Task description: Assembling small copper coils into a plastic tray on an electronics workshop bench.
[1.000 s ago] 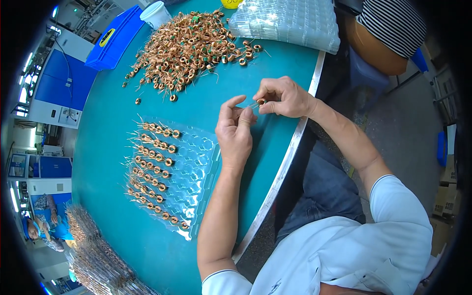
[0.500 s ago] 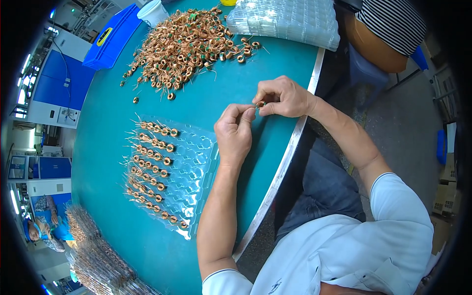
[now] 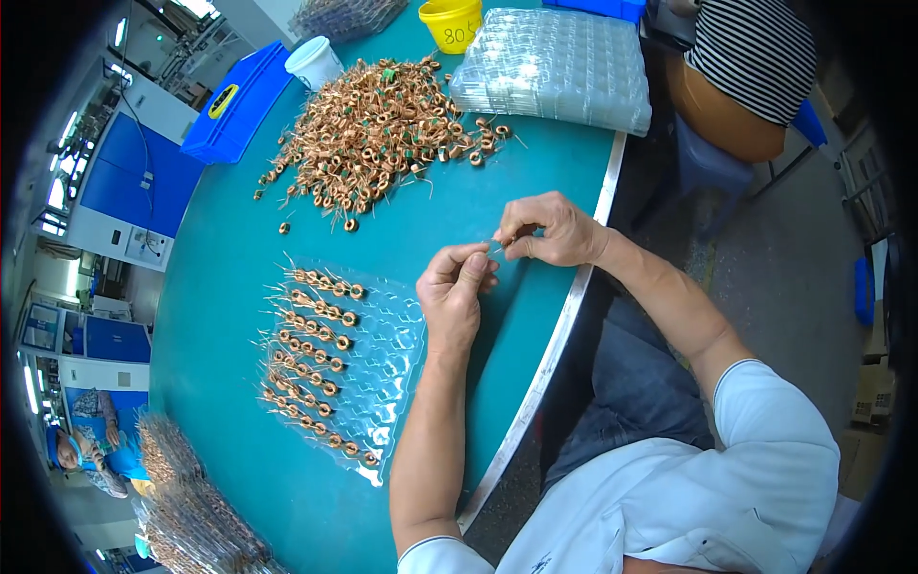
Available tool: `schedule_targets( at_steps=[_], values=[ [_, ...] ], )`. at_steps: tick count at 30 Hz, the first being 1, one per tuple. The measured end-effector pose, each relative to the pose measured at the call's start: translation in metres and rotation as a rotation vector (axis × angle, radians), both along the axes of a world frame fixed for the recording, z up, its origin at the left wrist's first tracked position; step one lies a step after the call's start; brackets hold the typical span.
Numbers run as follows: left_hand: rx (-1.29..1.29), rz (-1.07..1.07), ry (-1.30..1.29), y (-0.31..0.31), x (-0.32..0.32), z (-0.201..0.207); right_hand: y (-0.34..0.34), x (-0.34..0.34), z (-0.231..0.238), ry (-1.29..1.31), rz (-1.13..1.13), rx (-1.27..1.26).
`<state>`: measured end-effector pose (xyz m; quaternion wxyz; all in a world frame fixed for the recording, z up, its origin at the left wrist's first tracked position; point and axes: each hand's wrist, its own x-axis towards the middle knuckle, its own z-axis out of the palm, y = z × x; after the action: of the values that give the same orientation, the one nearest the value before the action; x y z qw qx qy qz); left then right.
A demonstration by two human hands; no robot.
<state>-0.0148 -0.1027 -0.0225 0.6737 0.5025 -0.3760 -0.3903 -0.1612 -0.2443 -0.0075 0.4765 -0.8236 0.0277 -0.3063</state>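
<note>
Above the table near its right edge, my right hand (image 3: pixel 557 230) pinches a small copper-wound ring coil (image 3: pixel 507 242), mostly covered by the fingertips. My left hand (image 3: pixel 453 295) is closed in a pinch at the coil's left side, thumb against forefinger; a thin end, seemingly the coil's wire lead, shows by its fingertips. Left of my left forearm lies a clear plastic tray (image 3: pixel 390 330). Several rows of copper coils (image 3: pixel 330 387) sit in its left part, wire leads pointing left, while the pockets nearer my forearm hold none.
A big heap of loose coils (image 3: pixel 368 134) spreads over the green table (image 3: pixel 220 383). Behind it stand a white tub (image 3: pixel 314 63), a blue bin (image 3: pixel 234 105), a yellow bucket (image 3: pixel 449 24) and stacked clear trays (image 3: pixel 555 72). Filled trays (image 3: pixel 201 507) pile up at lower left. Someone sits at upper right.
The whole view has shifted, so the table and its things appear lower and slightly further right. Both hands keep their pinch at the coil, with the fingers slightly turned.
</note>
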Motion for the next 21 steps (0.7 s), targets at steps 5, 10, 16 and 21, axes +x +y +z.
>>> schedule_targets(
  at_steps=[5, 10, 16, 21],
  values=[
    [-0.197, 0.186, 0.013, -0.009, -0.004, -0.002, -0.004, 0.001, 0.000, 0.048, -0.154, 0.371],
    [-0.112, 0.242, -0.368, -0.014, -0.006, -0.001, -0.018, 0.002, 0.005, -0.057, -0.289, 0.577],
    [-0.182, 0.261, -0.716, -0.013, -0.017, 0.009, -0.004, 0.007, 0.011, 0.163, -0.316, 0.430],
    [-0.164, 0.310, -0.704, -0.014, -0.016, 0.005, -0.003, 0.009, -0.001, 0.118, -0.220, 0.209]
  ],
)
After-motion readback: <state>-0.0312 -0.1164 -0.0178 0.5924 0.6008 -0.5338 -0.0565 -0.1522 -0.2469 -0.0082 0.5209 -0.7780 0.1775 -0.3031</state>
